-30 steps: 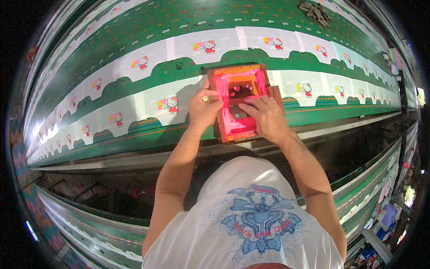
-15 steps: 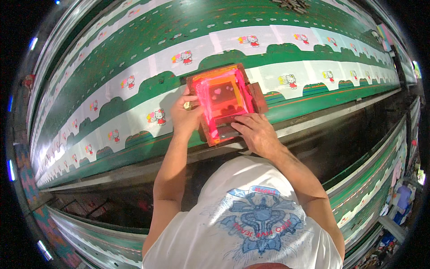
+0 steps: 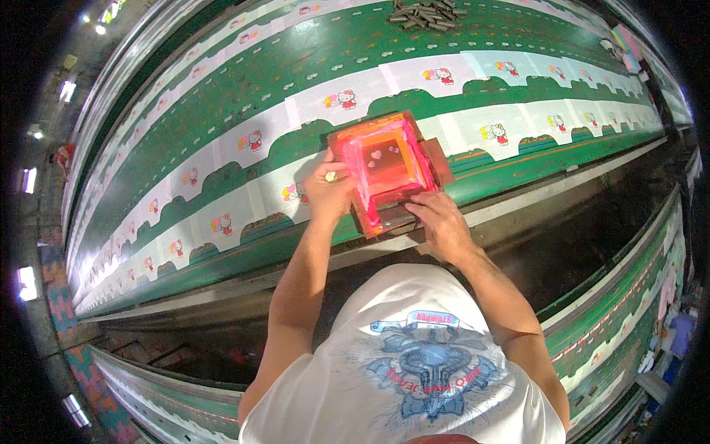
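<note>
A screen-printing frame (image 3: 390,164) with a reddish-brown border, pink-smeared edges and a small heart in its mesh lies tilted over the near row of white printed pieces. My left hand (image 3: 330,191) grips its left side, thumb on the face, with a small pale thing showing by the fingers. Curled over the near right corner is my right hand (image 3: 442,222), its fingertips by a dark strip along the near edge. A printed cartoon cat with balloons (image 3: 296,192) shows partly behind my left hand.
White scalloped pieces (image 3: 444,70) with prints lie in rows along the long green table (image 3: 288,140). A pile of short dark rods (image 3: 427,15) sits at the far side. The table's near rail (image 3: 510,207) borders a dark gap, and another green table (image 3: 629,296) stands behind me.
The view has shifted, so table, prints and frame appear farther right. Both hands keep hold of the frame, which stays in nearly the same place on the near row.
</note>
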The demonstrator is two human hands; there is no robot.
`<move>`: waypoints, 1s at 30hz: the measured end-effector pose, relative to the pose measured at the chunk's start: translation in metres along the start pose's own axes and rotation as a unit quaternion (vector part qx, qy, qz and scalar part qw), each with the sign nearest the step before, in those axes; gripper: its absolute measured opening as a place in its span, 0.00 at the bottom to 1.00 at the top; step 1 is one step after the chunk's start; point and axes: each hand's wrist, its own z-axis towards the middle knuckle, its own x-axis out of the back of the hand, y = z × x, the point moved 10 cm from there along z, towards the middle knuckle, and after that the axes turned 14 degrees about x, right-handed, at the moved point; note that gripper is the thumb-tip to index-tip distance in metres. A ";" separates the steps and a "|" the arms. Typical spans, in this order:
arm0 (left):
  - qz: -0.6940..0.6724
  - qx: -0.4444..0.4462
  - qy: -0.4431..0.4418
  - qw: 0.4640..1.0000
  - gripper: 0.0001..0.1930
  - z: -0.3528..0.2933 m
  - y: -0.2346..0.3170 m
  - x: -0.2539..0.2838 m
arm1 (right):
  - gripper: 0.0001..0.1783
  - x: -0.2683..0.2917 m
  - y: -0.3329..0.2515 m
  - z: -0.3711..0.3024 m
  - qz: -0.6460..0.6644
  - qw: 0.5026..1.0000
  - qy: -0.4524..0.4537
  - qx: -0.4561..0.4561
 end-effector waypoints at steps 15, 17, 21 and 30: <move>-0.162 0.009 -0.147 0.976 0.18 0.012 -0.022 -0.059 | 0.33 0.040 0.033 -0.011 0.024 0.997 -0.038 0.070; -0.136 0.023 -0.112 0.984 0.18 0.014 -0.025 -0.053 | 0.32 0.035 0.030 -0.005 0.002 0.994 -0.066 0.082; -0.107 0.024 -0.089 0.990 0.21 0.010 -0.027 -0.053 | 0.27 0.025 0.027 -0.001 -0.072 0.981 -0.126 0.125; -0.065 0.025 -0.021 0.997 0.19 0.022 -0.048 -0.036 | 0.23 0.029 0.046 0.047 -0.031 0.965 -0.231 0.123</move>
